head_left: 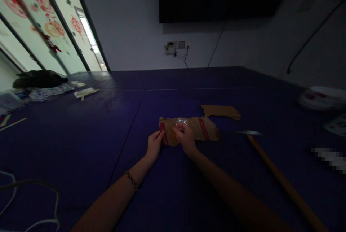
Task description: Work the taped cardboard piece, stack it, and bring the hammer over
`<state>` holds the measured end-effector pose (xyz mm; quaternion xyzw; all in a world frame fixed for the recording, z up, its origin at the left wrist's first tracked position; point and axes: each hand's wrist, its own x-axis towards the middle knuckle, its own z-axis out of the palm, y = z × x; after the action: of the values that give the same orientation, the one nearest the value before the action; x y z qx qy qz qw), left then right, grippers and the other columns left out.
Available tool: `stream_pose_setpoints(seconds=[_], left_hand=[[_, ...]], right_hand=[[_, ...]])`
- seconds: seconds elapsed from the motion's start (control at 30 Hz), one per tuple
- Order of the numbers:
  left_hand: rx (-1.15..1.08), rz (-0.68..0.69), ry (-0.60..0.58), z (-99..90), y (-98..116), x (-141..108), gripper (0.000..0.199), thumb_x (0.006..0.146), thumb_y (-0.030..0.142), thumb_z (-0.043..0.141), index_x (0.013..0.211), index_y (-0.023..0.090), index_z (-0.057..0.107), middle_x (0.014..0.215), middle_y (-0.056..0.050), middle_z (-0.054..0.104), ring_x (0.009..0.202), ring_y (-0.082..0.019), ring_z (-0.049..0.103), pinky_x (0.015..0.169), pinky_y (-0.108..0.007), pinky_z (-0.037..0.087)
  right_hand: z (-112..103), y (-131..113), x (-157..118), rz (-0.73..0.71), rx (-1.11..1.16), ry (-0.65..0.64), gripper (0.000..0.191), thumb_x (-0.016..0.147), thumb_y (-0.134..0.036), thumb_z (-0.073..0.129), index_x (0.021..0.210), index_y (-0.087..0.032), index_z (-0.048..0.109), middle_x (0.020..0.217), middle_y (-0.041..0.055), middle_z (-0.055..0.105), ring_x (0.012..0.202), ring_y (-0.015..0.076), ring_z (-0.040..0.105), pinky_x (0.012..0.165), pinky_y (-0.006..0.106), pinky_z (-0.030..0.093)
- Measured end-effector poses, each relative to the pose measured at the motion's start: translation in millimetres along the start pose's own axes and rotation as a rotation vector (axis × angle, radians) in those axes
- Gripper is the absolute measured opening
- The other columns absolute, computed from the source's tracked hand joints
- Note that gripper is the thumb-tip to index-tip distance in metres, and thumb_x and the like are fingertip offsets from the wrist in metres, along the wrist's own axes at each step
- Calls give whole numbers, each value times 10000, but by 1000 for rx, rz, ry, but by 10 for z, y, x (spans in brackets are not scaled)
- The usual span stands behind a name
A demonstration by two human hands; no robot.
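A brown cardboard piece (200, 128) with red bands lies on the dark blue table in front of me. My left hand (155, 144) pinches its left end near one red band, thumb on top. Over the left half of the cardboard is my right hand (186, 137), its fingers drawn together in a pinch. By these fingertips an orange patch (173, 137) shows, and just behind them is a shiny clear plastic piece (181, 120). What the right fingertips hold is too small to make out.
Behind the cardboard lies another folded brown piece (221, 111). To the right rests a hammer-like tool with a long wooden handle (281, 178). Bowls (321, 98) stand at the far right. Pale cables (55, 206) curl at lower left; a dark bundle (40, 79) sits at far left.
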<state>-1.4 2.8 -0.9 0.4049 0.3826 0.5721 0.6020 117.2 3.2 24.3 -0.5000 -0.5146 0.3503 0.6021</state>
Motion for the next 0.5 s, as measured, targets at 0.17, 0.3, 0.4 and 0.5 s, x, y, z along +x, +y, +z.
stream_pose_setpoints(seconds=[0.17,0.3,0.4,0.5], left_hand=[[16,8,18,-9,12,3,334,609,438,636,694,116,611,539,12,570,441,-90,489,455,-210,408],[22,7,16,-14,4,6,339,611,448,629,687,118,602,520,21,554,426,-86,475,449,-212,401],[8,7,14,-15,-4,8,326,615,440,628,681,121,598,535,20,560,441,-86,483,456,-207,402],[8,10,20,-27,-16,15,315,617,430,630,672,122,594,541,18,563,459,-90,497,468,-206,404]], right_hand=[[-12,82,-102,-164,-359,-76,117,621,-286,606,610,-192,537,418,-83,370,403,89,380,446,218,295],[-7,168,-158,-250,-584,-126,103,707,-291,542,673,-195,554,477,-49,470,436,113,454,467,227,339],[-14,195,-183,-278,-594,-163,98,739,-274,510,694,-197,552,553,-15,551,496,133,510,513,239,367],[-18,196,-209,-302,-594,-188,104,762,-264,480,704,-205,542,626,13,596,573,154,551,563,252,385]])
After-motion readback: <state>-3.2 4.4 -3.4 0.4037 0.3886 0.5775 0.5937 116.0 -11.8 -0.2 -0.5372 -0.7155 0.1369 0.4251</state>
